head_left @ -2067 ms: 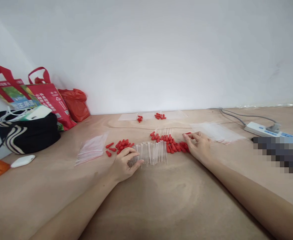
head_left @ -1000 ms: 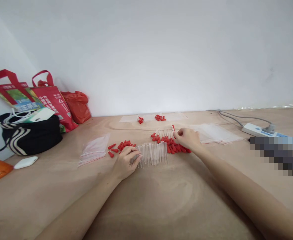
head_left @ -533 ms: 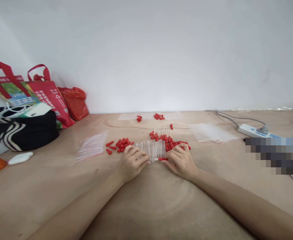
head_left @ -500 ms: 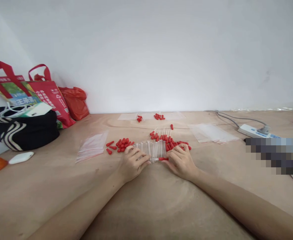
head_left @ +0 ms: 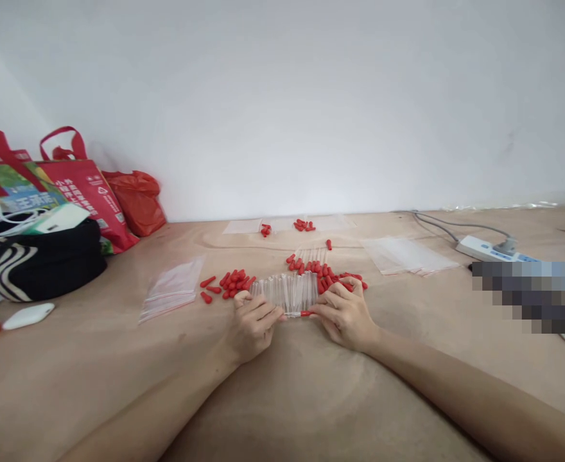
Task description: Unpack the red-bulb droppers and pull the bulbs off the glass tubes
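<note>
Both hands meet in front of a row of clear glass tubes (head_left: 287,290) lying on the brown surface. My left hand (head_left: 253,324) pinches the clear end of one thin tube (head_left: 291,314). My right hand (head_left: 344,314) pinches the small red rubber cap (head_left: 305,313) at that tube's other end. Loose red caps (head_left: 328,277) lie in a heap just beyond my right hand. A smaller heap of red caps (head_left: 230,283) lies beyond my left hand. A finished tube with a red cap (head_left: 329,244) lies farther back among several others.
Clear zip bags (head_left: 171,289) lie at left, more clear bags (head_left: 408,256) at right. A white power strip (head_left: 489,249) with cable sits far right. Red shopping bags (head_left: 83,186), a black striped bag (head_left: 36,256) and a white device (head_left: 27,315) stand at far left.
My right hand laid a capped tube at the back, picked up a red cap from the heap and came to meet my left hand. The cap now sits closer onto the tube's end.
</note>
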{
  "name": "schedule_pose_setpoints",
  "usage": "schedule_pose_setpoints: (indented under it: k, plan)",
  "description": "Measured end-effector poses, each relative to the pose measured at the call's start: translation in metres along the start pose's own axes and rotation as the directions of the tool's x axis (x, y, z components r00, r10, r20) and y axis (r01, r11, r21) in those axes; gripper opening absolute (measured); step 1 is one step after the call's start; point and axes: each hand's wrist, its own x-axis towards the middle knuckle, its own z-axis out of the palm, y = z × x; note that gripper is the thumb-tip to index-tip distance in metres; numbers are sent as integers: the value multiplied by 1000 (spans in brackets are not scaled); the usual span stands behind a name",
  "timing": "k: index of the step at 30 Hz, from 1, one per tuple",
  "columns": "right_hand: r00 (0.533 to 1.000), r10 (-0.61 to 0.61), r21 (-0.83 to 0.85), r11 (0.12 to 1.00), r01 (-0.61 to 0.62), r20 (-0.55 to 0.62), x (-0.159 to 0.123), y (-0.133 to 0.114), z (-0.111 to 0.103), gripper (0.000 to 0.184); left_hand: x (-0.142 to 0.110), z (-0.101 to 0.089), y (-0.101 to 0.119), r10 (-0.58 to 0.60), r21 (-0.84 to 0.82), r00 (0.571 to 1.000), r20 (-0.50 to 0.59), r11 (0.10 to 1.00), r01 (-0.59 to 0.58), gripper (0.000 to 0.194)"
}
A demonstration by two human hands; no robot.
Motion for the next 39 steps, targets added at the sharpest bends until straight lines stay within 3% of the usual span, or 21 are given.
schedule_pose_setpoints:
  k: [2,6,10,16,19,22,28,32,36,39]
  plan:
    - [1000,23,3,1000,-23,0,-4,6,-3,18,-4,-2,-7,-11,10,1000,-11,1000,11,18]
    - [977,198,-66,977,-204,-82,-15,27,-12,19,-17,-8,-29,-114,102,987,-111,987,125,14]
    - [944,296,-98,945,-312,-145,-18,39,-13,18,-22,-5,-36,-205,44,973,-102,977,211,15]
    - [832,534,-105,828,-551,-152,-10,53,-3,25,-16,3,-33,-305,-19,949,-81,952,305,29]
    - [761,636,-70,760,-647,-128,-9,59,-2,25,-15,-1,-33,-327,20,940,-92,944,331,25]
    - [728,681,-23,729,-684,-73,-9,62,-3,26,-16,-3,-32,-338,40,939,-70,939,341,20]
    - [710,704,-84,706,-703,-21,-7,64,0,30,-21,-1,-29,-355,-64,933,62,931,359,23]
    - [704,710,-115,698,-707,-11,-6,66,4,34,-20,-8,-27,-364,-72,907,209,920,386,44]
    - [719,695,-145,710,-689,-10,-6,67,6,37,-19,-14,-30,-356,-94,865,352,907,411,71]
    - [737,676,-152,728,-669,-4,-5,67,6,40,-21,-14,-36,-393,-131,820,417,867,481,77]
